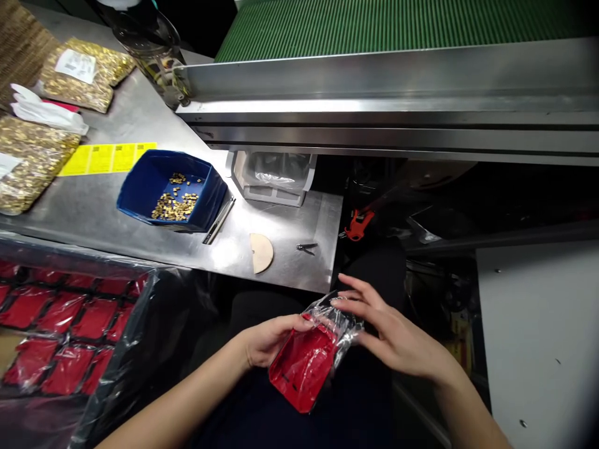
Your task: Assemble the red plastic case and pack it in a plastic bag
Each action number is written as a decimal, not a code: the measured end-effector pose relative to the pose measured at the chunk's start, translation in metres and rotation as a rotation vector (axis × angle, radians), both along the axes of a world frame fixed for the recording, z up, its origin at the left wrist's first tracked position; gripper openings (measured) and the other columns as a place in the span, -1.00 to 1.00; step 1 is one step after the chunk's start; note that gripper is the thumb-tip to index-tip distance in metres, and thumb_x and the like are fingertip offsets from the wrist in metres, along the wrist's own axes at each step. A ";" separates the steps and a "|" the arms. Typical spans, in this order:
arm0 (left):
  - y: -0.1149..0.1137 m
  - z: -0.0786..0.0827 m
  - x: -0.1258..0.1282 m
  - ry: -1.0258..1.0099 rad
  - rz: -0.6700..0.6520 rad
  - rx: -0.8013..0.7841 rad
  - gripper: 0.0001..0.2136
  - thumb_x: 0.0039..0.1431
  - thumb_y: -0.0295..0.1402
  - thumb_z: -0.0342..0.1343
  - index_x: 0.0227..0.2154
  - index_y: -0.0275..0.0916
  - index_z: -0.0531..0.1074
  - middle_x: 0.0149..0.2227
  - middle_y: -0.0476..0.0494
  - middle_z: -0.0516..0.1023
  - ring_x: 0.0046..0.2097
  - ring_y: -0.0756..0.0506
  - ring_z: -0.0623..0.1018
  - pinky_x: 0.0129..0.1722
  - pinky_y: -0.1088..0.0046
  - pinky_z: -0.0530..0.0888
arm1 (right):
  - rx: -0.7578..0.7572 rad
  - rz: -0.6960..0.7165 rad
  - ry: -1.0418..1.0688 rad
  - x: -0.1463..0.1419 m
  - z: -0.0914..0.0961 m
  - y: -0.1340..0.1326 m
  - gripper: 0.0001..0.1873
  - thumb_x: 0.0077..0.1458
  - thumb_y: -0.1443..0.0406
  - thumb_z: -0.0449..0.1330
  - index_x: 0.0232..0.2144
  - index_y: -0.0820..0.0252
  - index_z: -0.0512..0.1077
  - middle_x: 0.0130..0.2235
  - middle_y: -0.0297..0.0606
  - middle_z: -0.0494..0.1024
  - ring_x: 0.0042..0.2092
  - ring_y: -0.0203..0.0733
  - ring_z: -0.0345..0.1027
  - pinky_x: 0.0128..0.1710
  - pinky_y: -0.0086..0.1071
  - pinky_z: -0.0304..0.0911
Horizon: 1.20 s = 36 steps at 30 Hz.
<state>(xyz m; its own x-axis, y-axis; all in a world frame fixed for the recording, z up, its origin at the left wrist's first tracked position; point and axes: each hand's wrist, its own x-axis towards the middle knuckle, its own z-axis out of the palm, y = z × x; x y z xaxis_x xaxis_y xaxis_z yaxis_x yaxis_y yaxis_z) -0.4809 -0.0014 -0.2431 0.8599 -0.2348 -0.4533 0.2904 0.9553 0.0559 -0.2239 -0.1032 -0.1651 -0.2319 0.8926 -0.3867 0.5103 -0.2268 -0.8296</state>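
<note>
A red plastic part like a shallow tray lies inside a clear plastic bag above my lap. My left hand is closed on its left side, thumb on top near the upper edge. My right hand is at the bag's crumpled upper right end. Its fingers are stretched and apart, with the fingertips over or against the loose film; whether they press on it I cannot tell.
A metal table holds a blue bin of small brass pieces, tweezers, a wooden half-disc, and a grey bin with clear bags. Bagged red parts fill a lined box at left. A green conveyor runs behind.
</note>
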 end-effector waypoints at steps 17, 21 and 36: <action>-0.014 0.032 -0.007 0.028 0.157 0.962 0.01 0.05 0.00 0.41 0.43 0.00 -0.08 0.32 -0.27 0.27 0.27 -0.31 0.39 0.29 0.04 0.30 | -0.126 -0.592 0.086 -0.075 -0.005 0.022 -0.93 0.09 0.37 0.34 -0.38 0.08 0.61 -0.33 -0.40 0.62 -0.30 -0.26 0.45 -0.26 -0.41 0.29; -0.020 0.024 -0.009 0.179 0.197 1.554 0.08 -0.04 -0.06 0.49 0.42 0.00 -0.09 0.28 -0.31 0.24 0.27 -0.36 0.35 0.27 -0.04 0.34 | -0.222 -0.871 0.546 -0.096 -0.026 0.011 -0.89 -0.02 0.27 0.47 -0.45 0.15 0.62 -0.38 -0.34 0.62 -0.29 -0.25 0.45 -0.20 -0.41 0.32; -0.024 0.017 -0.018 0.019 -0.056 2.221 -0.12 0.24 -0.32 0.21 0.45 -0.18 -0.24 0.26 -0.40 0.35 0.22 -0.41 0.33 0.23 -0.03 0.30 | -0.520 -0.977 0.971 -0.114 -0.038 0.001 -0.68 0.06 0.14 0.43 -0.32 0.19 0.42 -0.46 -0.43 0.42 -0.47 -0.38 0.22 -0.45 -0.52 0.20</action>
